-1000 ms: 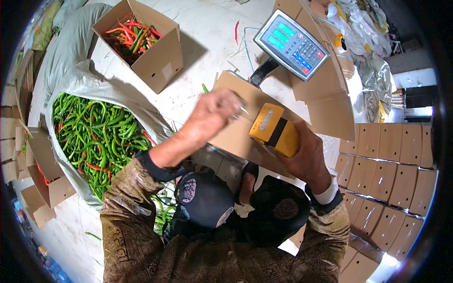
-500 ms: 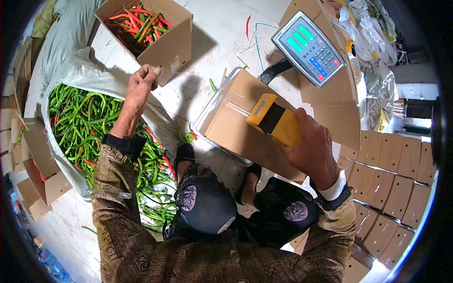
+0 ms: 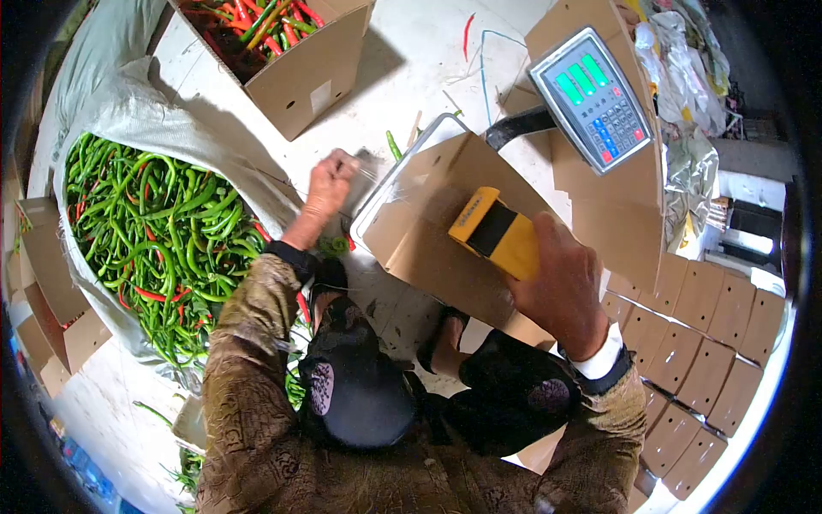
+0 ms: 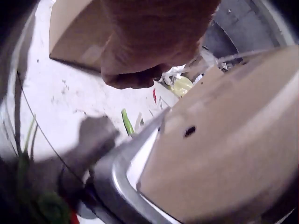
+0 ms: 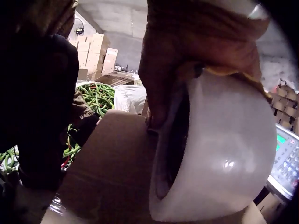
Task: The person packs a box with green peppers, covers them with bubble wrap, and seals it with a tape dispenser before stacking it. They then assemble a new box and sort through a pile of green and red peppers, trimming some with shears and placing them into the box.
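Observation:
My right hand (image 3: 561, 287) grips a yellow tape dispenser (image 3: 492, 230) over the closed cardboard carton (image 3: 462, 206). In the right wrist view the dispenser's wide roll of clear tape (image 5: 224, 154) hangs below the fingers. The carton sits on the metal-rimmed platform (image 3: 370, 210) of an electronic scale. To the left of the carton, my left hand (image 3: 330, 184) is raised with its fingers curled, and a thin clear strip of tape (image 3: 370, 169) shows blurred at the fingertips. In the left wrist view the left hand's fingers (image 4: 135, 77) are curled under.
A sack (image 3: 197, 128) of green and red chilies (image 3: 163, 231) lies open at left. Behind it stands an open carton (image 3: 317, 86) of red chilies. The scale's lit display (image 3: 591, 98) rises beyond the platform. Stacked cartons (image 3: 702, 343) fill the right side.
My left hand moved from over the carton out left toward the open chili carton, then partway back toward the scale. My right hand keeps the dispenser over the carton; the view shifted.

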A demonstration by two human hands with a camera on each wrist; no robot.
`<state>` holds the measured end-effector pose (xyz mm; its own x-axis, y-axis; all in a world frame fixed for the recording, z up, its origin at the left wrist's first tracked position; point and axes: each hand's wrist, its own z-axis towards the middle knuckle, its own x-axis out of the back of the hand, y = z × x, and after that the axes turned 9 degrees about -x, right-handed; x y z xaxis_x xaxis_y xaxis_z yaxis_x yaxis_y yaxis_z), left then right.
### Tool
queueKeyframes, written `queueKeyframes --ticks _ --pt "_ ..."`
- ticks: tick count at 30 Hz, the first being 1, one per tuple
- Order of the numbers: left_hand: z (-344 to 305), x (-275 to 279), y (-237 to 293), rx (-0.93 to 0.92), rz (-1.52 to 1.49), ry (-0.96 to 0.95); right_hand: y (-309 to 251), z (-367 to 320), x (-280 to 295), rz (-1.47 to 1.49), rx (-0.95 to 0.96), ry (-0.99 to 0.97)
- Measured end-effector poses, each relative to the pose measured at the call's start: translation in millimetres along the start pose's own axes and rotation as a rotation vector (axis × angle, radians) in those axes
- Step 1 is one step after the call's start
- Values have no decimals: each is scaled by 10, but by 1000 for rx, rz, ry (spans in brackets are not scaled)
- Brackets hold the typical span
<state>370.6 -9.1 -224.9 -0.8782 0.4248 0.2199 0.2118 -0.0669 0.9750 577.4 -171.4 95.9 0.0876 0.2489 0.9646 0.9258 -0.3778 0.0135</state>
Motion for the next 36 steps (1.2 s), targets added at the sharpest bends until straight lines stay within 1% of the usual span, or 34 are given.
queueKeyframes --ticks 1,3,5,6,7,9,10,11,13,14,16,17,18,19,20,22,24,25,27,28,29,31,32,33,35,36 --pt "-58 -166 -104 -46 -24 -10 -20 -1 3 13 -14 13" --pt "-183 -422 30 -42 -30 -55 -40 8 4 1 -13 13" --pt "-247 -558 219 -26 15 -96 -46 6 -16 -11 -12 16" --pt "-243 -565 144 -22 4 -142 -48 0 -16 -31 -25 5" --pt "-245 -564 87 -21 10 -132 -58 9 -14 -48 -33 0" --pt "-227 -570 86 -169 128 -143 -70 16 -17 -20 -12 23" --pt "-191 -534 129 -68 280 -273 -63 10 -19 1 -1 42" --pt "-151 -525 141 -70 280 -262 -40 6 -22 -2 8 48" --pt "-132 -516 137 -226 408 -280 17 -36 -50 27 57 139" --pt "-136 -501 127 -221 413 -277 41 -53 -51 32 63 136" --pt "-119 -480 131 -172 535 -315 96 -86 -39 139 45 118" --pt "-113 -484 115 -172 537 -316 122 -105 -45 141 45 119" --pt "-110 -480 167 -166 535 -279 152 -130 -52 212 66 140" --pt "-99 -495 232 -165 533 -244 194 -153 -55 283 83 164" --pt "-55 -527 304 -175 533 -253 236 -165 -58 284 71 171" --pt "59 -385 1071 -21 84 -184 295 -171 -101 340 119 169" --pt "94 -476 1415 -479 429 -275 347 -185 -133 341 114 179" --pt "92 -524 1624 -490 444 -279 372 -180 -143 333 117 193" --pt "16 -604 1974 -361 239 -215 447 -178 -232 349 149 236" --pt "17 -644 1942 -470 344 -115 503 -201 -249 347 175 264" --pt "22 -650 1985 -485 350 -133 535 -229 -231 357 157 276" --pt "25 -566 2192 -285 559 -301 540 -238 -168 341 120 172" --pt "8 -573 2203 -312 615 -270 555 -269 -56 355 104 71" --pt "-1 -581 2221 -323 657 -280 676 -345 -41 365 75 90" --pt "-14 -599 2186 -321 719 -266 992 -555 -73 294 154 127" --pt "-16 -605 2201 -316 757 -271 1224 -717 -86 264 102 137"
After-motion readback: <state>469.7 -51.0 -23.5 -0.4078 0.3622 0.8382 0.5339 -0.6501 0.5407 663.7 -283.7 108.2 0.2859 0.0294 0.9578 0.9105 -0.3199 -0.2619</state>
